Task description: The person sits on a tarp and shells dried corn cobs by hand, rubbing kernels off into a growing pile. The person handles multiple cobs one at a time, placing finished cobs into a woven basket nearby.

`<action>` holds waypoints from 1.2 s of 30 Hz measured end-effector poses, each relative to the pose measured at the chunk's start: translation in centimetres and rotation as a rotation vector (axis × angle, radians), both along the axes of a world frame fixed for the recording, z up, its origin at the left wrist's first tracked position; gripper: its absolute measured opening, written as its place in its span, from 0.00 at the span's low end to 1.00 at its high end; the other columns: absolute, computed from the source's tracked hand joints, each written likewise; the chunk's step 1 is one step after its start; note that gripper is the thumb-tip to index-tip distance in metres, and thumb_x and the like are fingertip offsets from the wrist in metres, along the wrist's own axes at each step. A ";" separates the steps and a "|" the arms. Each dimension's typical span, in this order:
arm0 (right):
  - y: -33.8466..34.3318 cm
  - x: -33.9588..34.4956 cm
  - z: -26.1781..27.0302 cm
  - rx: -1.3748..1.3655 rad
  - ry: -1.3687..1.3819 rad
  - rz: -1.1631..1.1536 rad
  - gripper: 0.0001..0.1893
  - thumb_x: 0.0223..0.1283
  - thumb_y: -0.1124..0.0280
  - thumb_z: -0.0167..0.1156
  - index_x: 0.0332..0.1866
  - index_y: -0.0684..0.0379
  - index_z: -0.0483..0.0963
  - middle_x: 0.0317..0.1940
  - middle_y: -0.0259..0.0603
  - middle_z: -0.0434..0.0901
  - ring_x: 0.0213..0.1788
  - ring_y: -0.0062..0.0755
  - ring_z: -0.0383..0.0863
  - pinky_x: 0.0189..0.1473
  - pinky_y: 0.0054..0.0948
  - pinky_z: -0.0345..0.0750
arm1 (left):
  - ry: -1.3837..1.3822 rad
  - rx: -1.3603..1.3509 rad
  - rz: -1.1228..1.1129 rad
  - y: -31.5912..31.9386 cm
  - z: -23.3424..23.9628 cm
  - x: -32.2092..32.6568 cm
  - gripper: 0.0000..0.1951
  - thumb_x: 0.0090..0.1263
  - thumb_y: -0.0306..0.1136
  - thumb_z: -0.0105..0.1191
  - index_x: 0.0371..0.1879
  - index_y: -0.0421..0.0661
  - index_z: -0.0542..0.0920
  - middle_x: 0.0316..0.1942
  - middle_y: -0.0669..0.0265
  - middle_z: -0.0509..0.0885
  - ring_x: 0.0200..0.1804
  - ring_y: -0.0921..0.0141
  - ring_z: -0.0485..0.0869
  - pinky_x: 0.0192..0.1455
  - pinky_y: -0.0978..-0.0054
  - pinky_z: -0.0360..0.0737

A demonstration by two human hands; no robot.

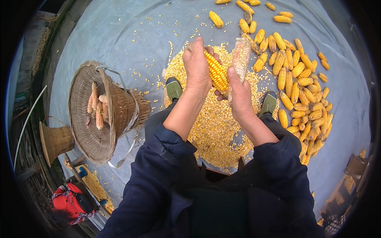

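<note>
My left hand (198, 65) is closed around the upper end of a yellow ear of corn (216, 73), whose kernels show between my two hands. My right hand (240, 96) grips a bare corncob (241, 56) that points up past my thumb, and its fingers reach under the lower end of the ear. Below both hands a wide heap of loose corn kernels (212, 125) lies on a grey-blue sheet, between my two shoes. A pile of unshelled ears of corn (305, 78) lies to the right of the heap.
At the left a large wicker basket (126, 107) lies tipped on its side with several bare cobs (99, 111) in its mouth. A smaller wicker basket (59, 141) is beside it. A person in red (71, 202) is at the lower left, near more kernels (96, 187).
</note>
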State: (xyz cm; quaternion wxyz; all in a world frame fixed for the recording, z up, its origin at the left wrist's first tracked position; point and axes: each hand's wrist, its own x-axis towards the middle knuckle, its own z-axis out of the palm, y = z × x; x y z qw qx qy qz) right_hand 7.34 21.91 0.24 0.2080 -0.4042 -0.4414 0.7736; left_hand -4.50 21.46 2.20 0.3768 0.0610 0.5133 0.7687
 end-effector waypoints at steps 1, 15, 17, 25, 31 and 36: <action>0.5 0.0 -0.4 -0.110 0.043 -0.023 0.23 0.65 0.50 0.47 0.49 0.61 0.71 0.34 0.38 0.79 0.34 0.25 0.79 0.31 0.28 0.77 | 0.065 0.036 -0.076 0.1 0.2 0.6 0.14 0.69 0.42 0.45 0.24 0.47 0.64 0.18 0.64 0.69 0.19 0.71 0.71 0.21 0.71 0.73; -0.6 -0.1 -0.1 0.286 -0.040 0.073 0.29 0.63 0.47 0.49 0.54 0.66 0.68 0.37 0.41 0.78 0.38 0.27 0.80 0.36 0.29 0.79 | 0.096 -0.117 0.006 -0.5 -0.6 0.3 0.15 0.70 0.42 0.44 0.24 0.46 0.64 0.18 0.66 0.69 0.22 0.71 0.72 0.25 0.72 0.73; -0.1 0.0 -0.1 -0.055 0.013 -0.062 0.24 0.64 0.51 0.50 0.53 0.63 0.69 0.39 0.37 0.78 0.38 0.24 0.79 0.37 0.25 0.77 | 0.407 -0.074 -0.054 -0.4 -0.6 1.8 0.11 0.68 0.38 0.48 0.30 0.42 0.68 0.18 0.66 0.73 0.18 0.74 0.73 0.22 0.76 0.72; 2.0 0.4 0.3 -0.367 0.093 -0.031 0.27 0.64 0.48 0.48 0.56 0.61 0.67 0.46 0.43 0.76 0.46 0.33 0.79 0.48 0.38 0.77 | -0.077 0.071 -0.199 -0.8 0.2 0.4 0.14 0.70 0.42 0.45 0.28 0.44 0.65 0.18 0.65 0.71 0.21 0.71 0.74 0.23 0.72 0.74; -0.4 -0.1 -0.7 0.236 0.108 0.040 0.25 0.62 0.48 0.52 0.48 0.64 0.72 0.40 0.42 0.78 0.44 0.27 0.76 0.45 0.29 0.75 | -0.098 -0.078 -0.009 -1.1 -0.8 -0.2 0.16 0.70 0.44 0.44 0.24 0.47 0.63 0.19 0.64 0.70 0.22 0.70 0.73 0.25 0.69 0.74; 0.4 -0.3 -2.0 -0.214 0.115 -0.214 0.20 0.66 0.54 0.48 0.47 0.62 0.74 0.39 0.40 0.79 0.43 0.25 0.78 0.49 0.25 0.73 | 0.351 0.022 -0.180 -1.1 -0.1 2.5 0.13 0.71 0.40 0.43 0.27 0.46 0.64 0.17 0.65 0.69 0.17 0.71 0.71 0.20 0.73 0.72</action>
